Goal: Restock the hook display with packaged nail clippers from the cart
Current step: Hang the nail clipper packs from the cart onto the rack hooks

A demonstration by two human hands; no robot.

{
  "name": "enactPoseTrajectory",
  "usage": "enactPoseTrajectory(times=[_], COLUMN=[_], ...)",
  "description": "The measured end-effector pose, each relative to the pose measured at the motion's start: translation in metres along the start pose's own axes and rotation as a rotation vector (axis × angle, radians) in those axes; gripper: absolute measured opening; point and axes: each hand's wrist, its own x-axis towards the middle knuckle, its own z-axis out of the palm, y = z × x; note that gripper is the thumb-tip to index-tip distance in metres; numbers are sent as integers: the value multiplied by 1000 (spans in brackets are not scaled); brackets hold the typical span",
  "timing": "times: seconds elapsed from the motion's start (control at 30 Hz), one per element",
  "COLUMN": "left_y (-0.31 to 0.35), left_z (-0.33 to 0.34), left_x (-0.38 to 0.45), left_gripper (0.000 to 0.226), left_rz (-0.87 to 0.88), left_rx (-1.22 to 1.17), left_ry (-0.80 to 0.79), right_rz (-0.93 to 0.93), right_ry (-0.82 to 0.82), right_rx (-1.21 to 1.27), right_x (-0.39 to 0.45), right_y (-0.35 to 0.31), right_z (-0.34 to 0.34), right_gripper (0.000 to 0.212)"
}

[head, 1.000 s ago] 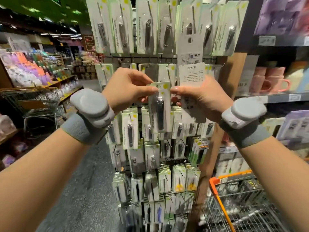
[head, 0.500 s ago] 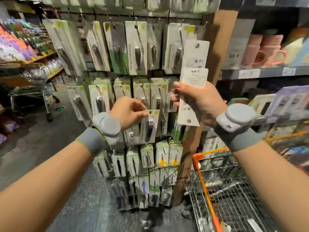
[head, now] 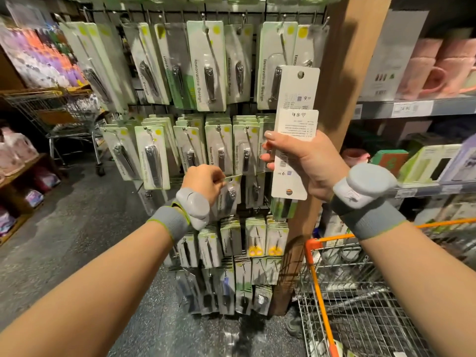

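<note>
Pinching the top edge of a packaged nail clipper [head: 230, 193], the left hand [head: 204, 182] holds it against the third row of the hook display [head: 206, 119], its fingers curled round the card near the hanging hole; whether the card sits on a hook cannot be told. The right hand [head: 306, 163], just to the right and higher, grips a small stack of carded packs [head: 295, 130] upright, printed backs toward the camera, thumb and fingers wrapped round their middle. Both wrists wear grey bands with grey pods. Rows of similar packs hang above and below. An orange-rimmed wire cart [head: 360, 292] stands lower right, beside shelves with pink mugs [head: 438, 70].
</note>
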Motion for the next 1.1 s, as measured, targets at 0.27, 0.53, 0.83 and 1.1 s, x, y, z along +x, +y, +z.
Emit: enactPoseTrajectory(times=[0.27,0.53,0.83,1.1], left_y=[-6,-10,-12,1], left_z=[16,21,26,28], left_x=[10,13,21,29], left_gripper=[12,12,21,29], left_rz=[-11,15,-58,-131], left_rx=[206,228,342,512], left_ry=[-71,-99,-115,-146], right_rz=[14,13,15,25], right_ry=[2,6,-2,1], right_rx=[-15,-31,-8,-33], right_x=[10,19,26,31], right_y=[3,5,8,7], right_z=[2,1,8,13], right_gripper=[8,7,6,12])
